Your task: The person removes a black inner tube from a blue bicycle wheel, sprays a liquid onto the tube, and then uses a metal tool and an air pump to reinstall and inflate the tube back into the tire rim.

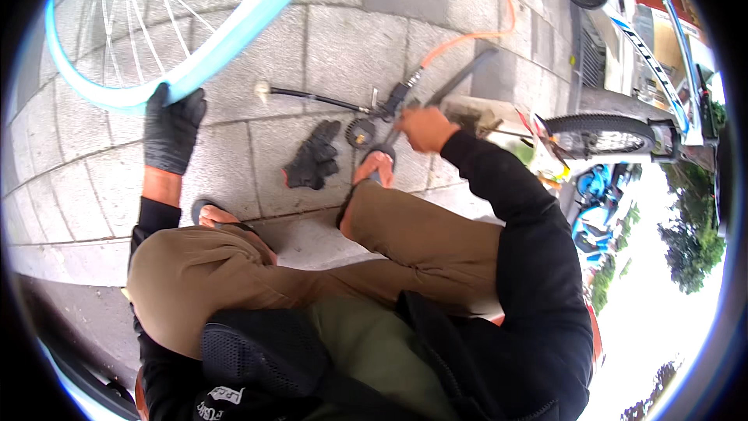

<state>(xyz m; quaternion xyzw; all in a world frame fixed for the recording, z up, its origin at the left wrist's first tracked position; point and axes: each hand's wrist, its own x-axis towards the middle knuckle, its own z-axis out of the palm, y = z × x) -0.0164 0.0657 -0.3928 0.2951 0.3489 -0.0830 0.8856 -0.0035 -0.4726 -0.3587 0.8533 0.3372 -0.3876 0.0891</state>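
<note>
My left hand (173,131), in a dark glove, grips the lower edge of a bicycle wheel (222,43) with a light blue rim and pale spokes. My bare right hand (425,129) is closed beside an air inflator (396,97) on the paving, and what its fingers hold is too blurred to make out. From the inflator a black hose (315,97) with a pale tip reaches left, and an orange air hose (467,36) runs away at the far side. A round dark gauge (361,133) lies near my right foot, next to a loose dark glove (312,157).
A dark strip (463,76) lies past my right hand. Right of it stands a pale box (489,113) of mixed items. A white and blue bicycle (650,54) and its black tire (600,123) are at the right. Grey paving slabs (351,39) stretch ahead of my sandalled feet.
</note>
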